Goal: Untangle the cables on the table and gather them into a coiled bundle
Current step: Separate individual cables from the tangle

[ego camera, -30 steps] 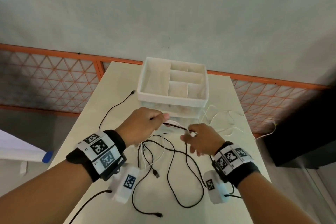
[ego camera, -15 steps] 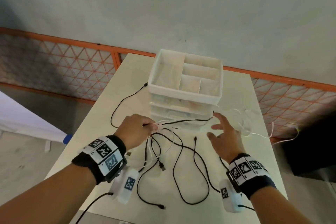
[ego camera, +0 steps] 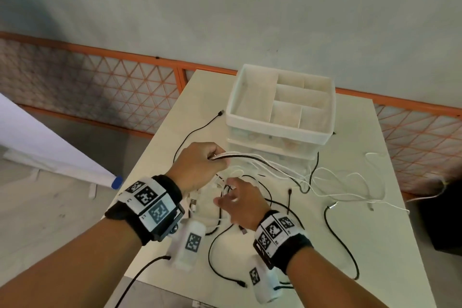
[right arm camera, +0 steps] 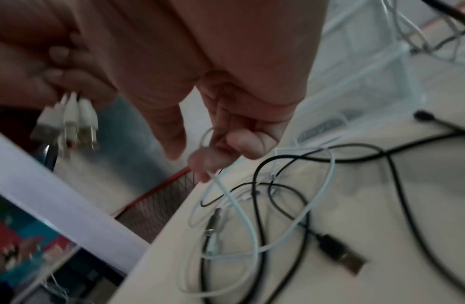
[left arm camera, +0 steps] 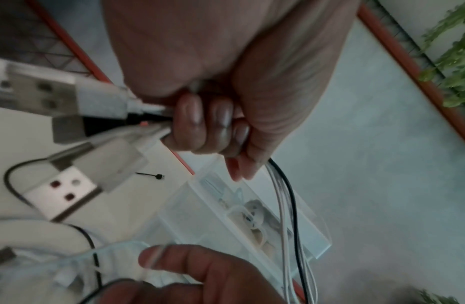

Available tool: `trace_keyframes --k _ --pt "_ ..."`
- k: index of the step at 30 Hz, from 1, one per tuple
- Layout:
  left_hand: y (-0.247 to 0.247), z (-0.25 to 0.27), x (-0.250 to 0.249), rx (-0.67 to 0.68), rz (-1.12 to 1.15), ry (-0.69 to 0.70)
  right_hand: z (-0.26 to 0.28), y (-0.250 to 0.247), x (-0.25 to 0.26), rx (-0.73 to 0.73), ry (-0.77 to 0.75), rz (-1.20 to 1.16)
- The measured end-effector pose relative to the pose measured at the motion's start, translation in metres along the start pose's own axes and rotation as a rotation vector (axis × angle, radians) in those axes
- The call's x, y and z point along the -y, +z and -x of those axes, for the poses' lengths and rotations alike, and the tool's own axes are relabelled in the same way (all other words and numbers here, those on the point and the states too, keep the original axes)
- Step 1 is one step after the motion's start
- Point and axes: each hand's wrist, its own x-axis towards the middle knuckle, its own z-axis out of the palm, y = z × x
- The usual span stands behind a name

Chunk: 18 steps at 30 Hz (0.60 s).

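While the left hand (ego camera: 200, 165) grips four cables (left arm camera: 284, 205), the right hand (ego camera: 241, 204) pinches one white cable (right arm camera: 234, 202).

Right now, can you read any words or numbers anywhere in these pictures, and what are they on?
No readable words or numbers.
Black-and-white square code patches on the left black wristband and right black wristband: patterns, not letters; tiny marks beside them are too small to read.
Grey embossed mark on the clear plastic drawer box: too blurred to read.
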Motion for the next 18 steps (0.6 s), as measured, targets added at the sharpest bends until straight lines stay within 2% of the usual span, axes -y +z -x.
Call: trace_keyframes --k 2,5,7,9,12,16,18 --pt "-0.010 -0.003 0.007 0.012 -0.028 0.013 0.000 0.001 0.006 -0.015 -0.044 -0.023" --pt "-0.020 -0.008 0.011 0.018 0.005 0.083 0.010 -0.014 0.024 -0.069 -0.222 0.095" --pt "-0.019 -0.013 0.009 0.086 0.099 0.121 0.021 -0.032 0.047 -0.112 -0.323 0.171" --pt "-0.014 -0.016 0.005 0.179 0.230 0.077 0.033 -0.053 0.069 -0.202 -0.384 0.204" --pt "-0.006 -0.023 0.012 0.266 0.318 -0.014 0.049 -0.091 0.097 -0.483 -0.413 0.040" --pt "-0.002 -0.028 0.032 0.267 0.304 -0.088 0.065 -0.142 0.113 -0.979 -0.544 -0.280" --pt "-0.003 -0.030 0.038 0.236 0.289 -0.109 0.067 -0.151 0.107 -1.093 -0.530 -0.288"
